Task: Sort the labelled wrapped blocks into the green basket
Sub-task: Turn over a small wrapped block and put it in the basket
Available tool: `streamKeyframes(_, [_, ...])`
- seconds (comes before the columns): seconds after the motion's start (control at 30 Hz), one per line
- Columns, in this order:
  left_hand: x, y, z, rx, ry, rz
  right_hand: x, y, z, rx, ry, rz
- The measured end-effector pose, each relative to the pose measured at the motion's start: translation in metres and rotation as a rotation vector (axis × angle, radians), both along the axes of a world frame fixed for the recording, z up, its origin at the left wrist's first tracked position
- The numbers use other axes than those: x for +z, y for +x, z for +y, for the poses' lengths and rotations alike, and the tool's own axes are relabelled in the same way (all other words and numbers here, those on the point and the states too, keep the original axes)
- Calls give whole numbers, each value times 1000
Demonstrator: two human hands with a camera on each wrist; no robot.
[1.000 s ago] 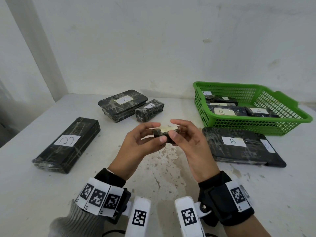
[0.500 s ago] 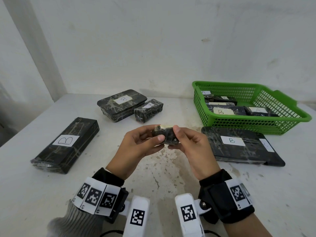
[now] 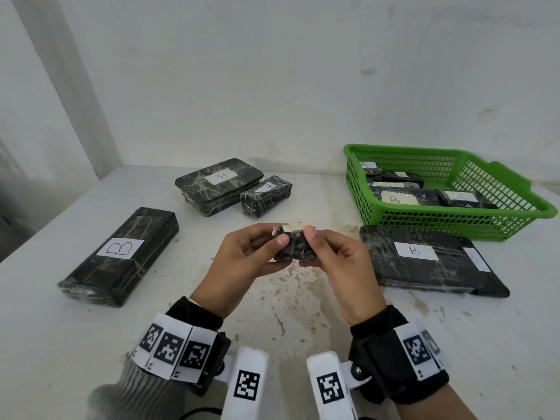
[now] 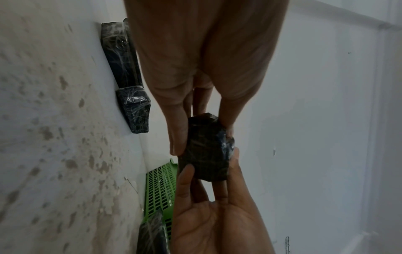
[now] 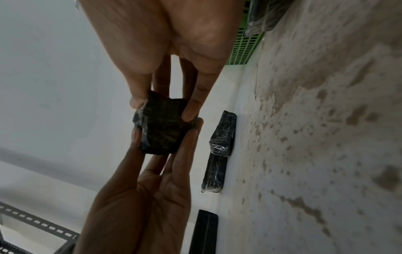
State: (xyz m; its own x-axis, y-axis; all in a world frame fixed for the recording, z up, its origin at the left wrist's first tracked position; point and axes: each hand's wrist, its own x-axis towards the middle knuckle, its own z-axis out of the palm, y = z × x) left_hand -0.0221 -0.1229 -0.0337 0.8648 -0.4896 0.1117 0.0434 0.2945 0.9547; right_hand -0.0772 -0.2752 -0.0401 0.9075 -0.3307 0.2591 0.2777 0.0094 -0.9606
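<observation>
On the far left of the worktop (image 3: 91, 344) lies a long black wrapped block (image 3: 121, 256) with a white label reading B, flat on its broad side. Further back and a little to the right sits a wider flat block (image 3: 218, 184) with a label on top, and touching its right front corner is a short block (image 3: 266, 196), also labelled, though I cannot read that letter for sure. In the middle, above the stained patch of the worktop, my left hand (image 3: 242, 262) pinches a small wrapped block (image 3: 295, 245) between thumb and curled fingers, holding its left end. My right hand (image 3: 339, 262) grips the other end the same way, thumb on the near face and fingers behind. The small block is off the worktop, held between both hands, with a pale label on its top edge that I cannot read from here. To the right, a large flat block (image 3: 424, 262) labelled B lies on the worktop just in front of the green basket (image 3: 515, 207). The basket stands at the back right and holds several wrapped blocks (image 3: 409, 197), with labels reading A and B showing.
</observation>
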Motion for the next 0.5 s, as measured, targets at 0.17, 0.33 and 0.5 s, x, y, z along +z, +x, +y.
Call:
streamKeyframes(0.17, [1,0,0,-4,-4,10,0,-1,1,-1,11,-3])
streamKeyframes(0.33, [0,-2,0,-34,14,3,-4,0,0,-70,-6,-33])
streamKeyframes(0.5, [0,0,0,-16,39,-16,-3,1,1,-15,19,-1])
